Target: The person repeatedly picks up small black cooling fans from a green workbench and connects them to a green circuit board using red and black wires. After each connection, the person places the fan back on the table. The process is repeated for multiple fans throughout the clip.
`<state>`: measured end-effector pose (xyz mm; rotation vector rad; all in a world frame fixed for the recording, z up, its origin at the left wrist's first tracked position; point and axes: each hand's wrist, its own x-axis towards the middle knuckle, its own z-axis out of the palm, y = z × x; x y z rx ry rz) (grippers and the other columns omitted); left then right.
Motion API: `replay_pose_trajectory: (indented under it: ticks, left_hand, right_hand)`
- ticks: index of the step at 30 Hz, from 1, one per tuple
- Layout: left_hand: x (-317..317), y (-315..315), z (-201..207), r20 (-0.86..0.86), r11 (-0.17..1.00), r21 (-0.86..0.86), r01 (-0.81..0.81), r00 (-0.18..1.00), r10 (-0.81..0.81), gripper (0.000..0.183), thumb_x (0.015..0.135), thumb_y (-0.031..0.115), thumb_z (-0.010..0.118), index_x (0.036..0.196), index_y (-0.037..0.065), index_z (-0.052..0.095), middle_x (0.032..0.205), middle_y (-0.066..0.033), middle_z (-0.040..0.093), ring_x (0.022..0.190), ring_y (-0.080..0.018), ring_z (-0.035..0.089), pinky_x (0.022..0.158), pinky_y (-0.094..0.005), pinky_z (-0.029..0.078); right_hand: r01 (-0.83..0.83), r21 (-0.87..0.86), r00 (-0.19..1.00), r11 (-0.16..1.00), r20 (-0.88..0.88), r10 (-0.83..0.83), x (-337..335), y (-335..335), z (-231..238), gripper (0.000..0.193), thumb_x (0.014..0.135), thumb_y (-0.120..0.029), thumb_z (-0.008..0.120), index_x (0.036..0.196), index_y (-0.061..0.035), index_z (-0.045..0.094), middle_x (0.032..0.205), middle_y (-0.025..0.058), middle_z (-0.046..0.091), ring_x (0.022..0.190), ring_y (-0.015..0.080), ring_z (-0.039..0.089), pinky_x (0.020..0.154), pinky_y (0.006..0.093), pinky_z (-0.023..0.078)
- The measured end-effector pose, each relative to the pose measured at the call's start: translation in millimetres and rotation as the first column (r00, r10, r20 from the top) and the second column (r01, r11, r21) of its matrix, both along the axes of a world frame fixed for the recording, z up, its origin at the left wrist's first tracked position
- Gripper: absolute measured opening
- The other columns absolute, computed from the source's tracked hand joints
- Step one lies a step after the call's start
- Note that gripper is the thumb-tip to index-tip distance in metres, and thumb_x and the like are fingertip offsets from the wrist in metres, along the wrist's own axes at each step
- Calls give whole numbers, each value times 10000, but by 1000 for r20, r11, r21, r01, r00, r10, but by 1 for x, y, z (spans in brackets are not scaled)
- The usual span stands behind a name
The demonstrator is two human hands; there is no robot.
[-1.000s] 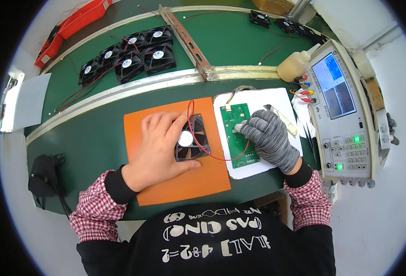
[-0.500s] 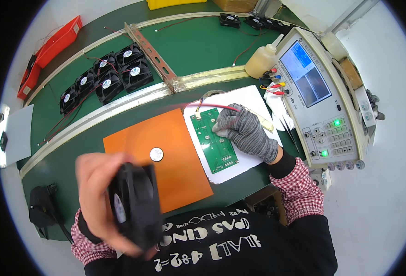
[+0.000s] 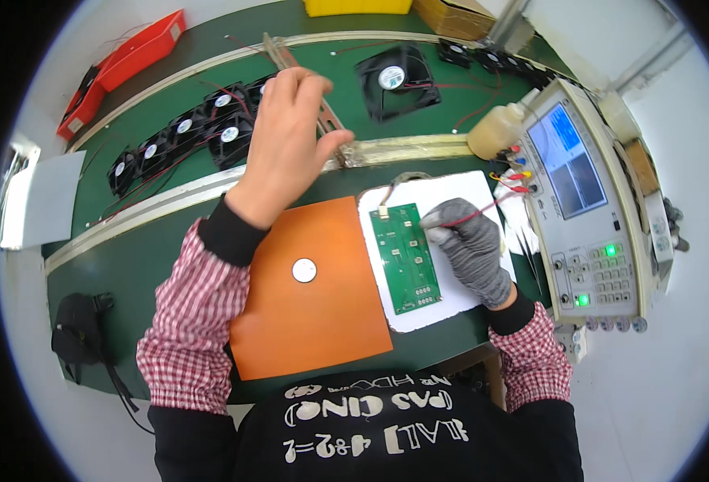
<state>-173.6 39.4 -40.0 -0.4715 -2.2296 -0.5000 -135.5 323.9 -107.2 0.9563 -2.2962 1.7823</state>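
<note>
My bare left hand [image 3: 289, 140] is over the far strip beside the slotted metal bar, fingers apart and nothing in them. Right of the bar is a black cooling fan [image 3: 396, 82] with a white round label, apart from my hand. In its grey knit glove, my right hand [image 3: 473, 251] pinches a thin red wire [image 3: 483, 210] by the right edge of the green circuit board [image 3: 399, 269]. The board lies on a white pad [image 3: 471, 186], a cable plugged in at its top. Several more black fans [image 3: 230, 132] sit left of the bar, partly hidden by my left hand.
An orange sheet [image 3: 314, 321] with a white round sticker lies left of the pad. At right stand a tester [image 3: 587, 209] with a lit screen, a yellowish bottle [image 3: 495, 132] and tweezers [image 3: 531, 249]. Red bins [image 3: 142, 52] are far left; the metal bar [image 3: 330, 120] crosses the strip.
My left hand has moved from near my body to the far strip and let go of the fan, now right of the bar. My right hand has shifted slightly off the board.
</note>
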Motion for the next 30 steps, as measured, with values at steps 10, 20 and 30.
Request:
replay_pose_trajectory:
  ticks: [10, 20, 30]
  left_hand:
    - [72, -20, -8, 126, 882, -196, 428, 903, -410, 161, 652, 18, 672, 760, 88, 575, 906, -71, 523, 932, -313, 546, 840, -449, 433]
    - [125, -61, 30, 348, 800, -493, 342, 920, -179, 129, 734, 121, 642, 813, 87, 547, 864, -48, 505, 821, -226, 529, 706, -363, 406]
    - [143, -40, 10, 205, 767, -532, 358, 934, -293, 172, 703, 127, 657, 861, 92, 600, 961, -31, 568, 910, -211, 578, 755, -337, 469]
  right_hand:
    - [128, 200, 915, 971, -402, -38, 9, -13, 32, 554, 790, -63, 748, 1312, -84, 565, 1381, 171, 535, 1105, 308, 626, 947, 411, 522]
    - [216, 613, 804, 760, -553, 218, 7, -8, 42, 283, 753, -112, 647, 1030, -85, 702, 953, 80, 580, 963, 289, 563, 831, 399, 498]
    - [-127, 293, 858, 948, -446, 253, 15, -28, 43, 447, 878, -29, 582, 1308, -146, 614, 1304, 159, 595, 1254, 335, 551, 1086, 417, 422]
